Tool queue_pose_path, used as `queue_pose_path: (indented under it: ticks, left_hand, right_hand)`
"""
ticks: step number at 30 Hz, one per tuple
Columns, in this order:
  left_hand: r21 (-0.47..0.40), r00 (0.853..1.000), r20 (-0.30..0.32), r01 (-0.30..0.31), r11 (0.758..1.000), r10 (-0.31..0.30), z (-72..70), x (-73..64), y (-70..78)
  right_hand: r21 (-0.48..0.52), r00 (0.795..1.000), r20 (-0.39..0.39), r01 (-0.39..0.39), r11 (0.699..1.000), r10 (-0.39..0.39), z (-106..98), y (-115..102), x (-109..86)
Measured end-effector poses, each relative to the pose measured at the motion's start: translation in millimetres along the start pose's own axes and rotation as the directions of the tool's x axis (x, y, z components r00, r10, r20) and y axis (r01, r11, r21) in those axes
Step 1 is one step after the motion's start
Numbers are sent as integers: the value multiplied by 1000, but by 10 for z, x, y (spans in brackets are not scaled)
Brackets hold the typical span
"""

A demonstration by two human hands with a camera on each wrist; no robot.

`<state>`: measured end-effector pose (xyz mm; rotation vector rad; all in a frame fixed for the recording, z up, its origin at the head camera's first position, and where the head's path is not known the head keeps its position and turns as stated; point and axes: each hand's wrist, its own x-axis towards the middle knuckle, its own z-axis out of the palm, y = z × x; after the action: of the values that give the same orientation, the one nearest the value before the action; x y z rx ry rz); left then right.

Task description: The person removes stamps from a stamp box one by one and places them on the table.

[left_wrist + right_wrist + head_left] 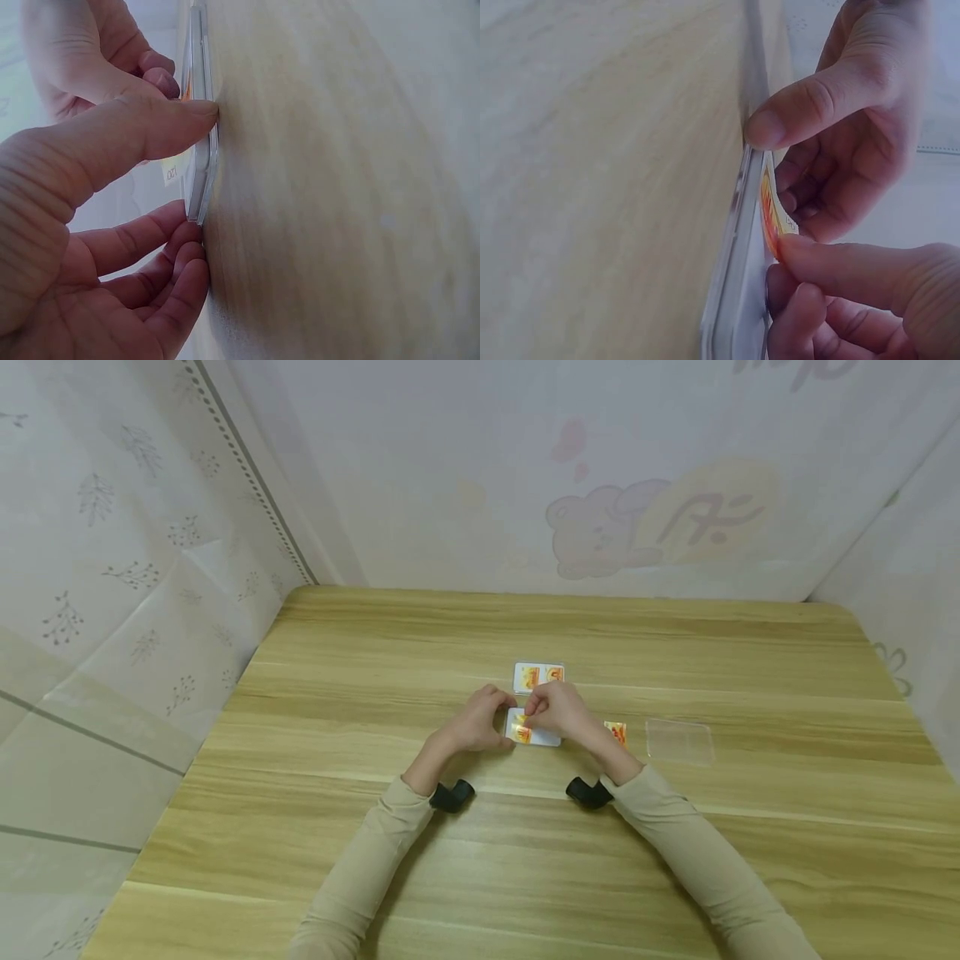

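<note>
My left hand point(474, 722) grips the left end of a flat white rectangular case point(546, 737) with clear edges, its thumb and fingers at opposite sides. Between the thumb and fingers of my right hand point(561, 708) is pinched a small orange-and-yellow picture sticker point(768, 210). The sticker lies along the white face and curls up from it at the pinched end. Seen from the left wrist, the case point(199, 161) stays close against the wooden tabletop, and the left thumb crosses its edge. The right fingers partly cover the sticker in the head view.
Just behind sits a second white case point(538, 678) bearing two orange pictures. To the right, a small orange-and-red printed piece point(617, 732) lies partly behind the right wrist, and a clear rectangular sheet point(678, 742) lies beyond it. Patterned curtains point(450, 477) border the table point(480, 877).
</note>
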<state>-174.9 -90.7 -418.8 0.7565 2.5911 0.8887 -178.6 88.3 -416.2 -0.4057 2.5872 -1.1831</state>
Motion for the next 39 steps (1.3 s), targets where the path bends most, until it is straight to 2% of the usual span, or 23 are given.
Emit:
queue_pose_path:
  ticks: [5, 10, 15, 20, 27, 39]
  left_hand:
    - [-3, 1000, -1, 0, 1000, 0, -3, -2, 14]
    - [-4, 1000, -9, -2, 1000, 2, 0, -7, 13]
    - [-9, 1000, -18, -4, 1000, 4, 6, -6, 10]
    - [-16, 1000, -17, -4, 1000, 4, 9, -6, 14]
    - [-16, 1000, -17, -2, 1000, 1, 9, -5, 14]
    - [-22, 1000, -22, 0, 1000, 0, 22, -7, 10]
  right_hand:
    - [34, 1000, -12, 16, 999, -15, -52, 45, -32]
    - [99, 999, 11, -38, 994, 37, -115, 85, -54]
    - [204, 994, 30, -104, 973, 101, -157, 125, -79]
    - [273, 992, 53, -122, 954, 112, -192, 151, -110]
    - [300, 988, 93, -150, 942, 127, -255, 190, -137]
    - [286, 989, 86, -143, 948, 123, -384, 296, -244]
